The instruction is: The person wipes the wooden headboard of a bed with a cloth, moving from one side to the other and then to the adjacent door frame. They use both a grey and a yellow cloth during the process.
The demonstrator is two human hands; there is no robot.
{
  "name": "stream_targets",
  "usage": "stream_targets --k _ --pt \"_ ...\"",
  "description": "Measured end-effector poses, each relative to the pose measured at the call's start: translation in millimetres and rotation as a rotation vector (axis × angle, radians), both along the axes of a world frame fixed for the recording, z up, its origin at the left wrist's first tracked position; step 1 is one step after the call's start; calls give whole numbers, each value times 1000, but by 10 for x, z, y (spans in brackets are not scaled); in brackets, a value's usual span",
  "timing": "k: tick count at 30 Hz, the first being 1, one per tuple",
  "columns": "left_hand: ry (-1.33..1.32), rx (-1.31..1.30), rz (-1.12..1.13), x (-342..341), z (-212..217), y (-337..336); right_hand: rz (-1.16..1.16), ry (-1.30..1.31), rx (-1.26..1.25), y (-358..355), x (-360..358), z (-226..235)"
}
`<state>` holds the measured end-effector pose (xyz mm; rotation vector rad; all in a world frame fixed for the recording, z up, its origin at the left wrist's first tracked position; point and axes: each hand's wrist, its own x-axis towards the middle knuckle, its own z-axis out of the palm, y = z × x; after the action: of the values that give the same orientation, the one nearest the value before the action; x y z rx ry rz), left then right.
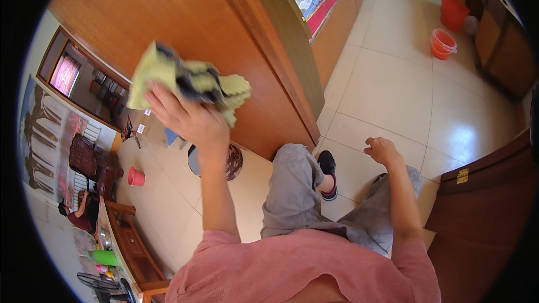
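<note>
My left hand [191,120] is closed on a crumpled yellow cloth [151,76] with dark patches. The cloth is partly smeared by motion and lies over the face of a brown wooden door or panel [185,17] on my left; whether it touches the wood is hard to see. Some of my left fingertips are hidden in its folds. My right hand [383,151] hangs above my right knee, its fingers loosely curled in, with nothing visible in it.
Beyond the panel stands a bed [337,8]. Red buckets [443,45] sit on the far-right tiles. A dark wooden door [488,219] with a brass hinge is at right. Left are a round stool-like object [234,163], a pink bucket [136,177], a wooden table [132,241] and another person [81,219].
</note>
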<state>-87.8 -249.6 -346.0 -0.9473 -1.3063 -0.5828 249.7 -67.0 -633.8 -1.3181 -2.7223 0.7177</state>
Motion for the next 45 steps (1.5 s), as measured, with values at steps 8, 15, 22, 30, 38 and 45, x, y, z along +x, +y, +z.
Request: stream_targets --k 8,15,22,30,38,45 --pt "67 -382 283 197 717 347 15 -24 -7 40 -143 140" --pt "53 -752 79 199 -12 681 46 12 -10 -25 -202 161" --pt "142 -747 83 169 247 776 13 -98 -55 25 -67 279" --pt "183 -720 110 131 134 1225 1 -64 -51 31 -37 234" --pt "180 -1194 -145 -122 -1311 1013 6 10 -18 -5 99 228" --pt "317 -826 175 3 232 1629 -50 -29 -48 30 208 326"
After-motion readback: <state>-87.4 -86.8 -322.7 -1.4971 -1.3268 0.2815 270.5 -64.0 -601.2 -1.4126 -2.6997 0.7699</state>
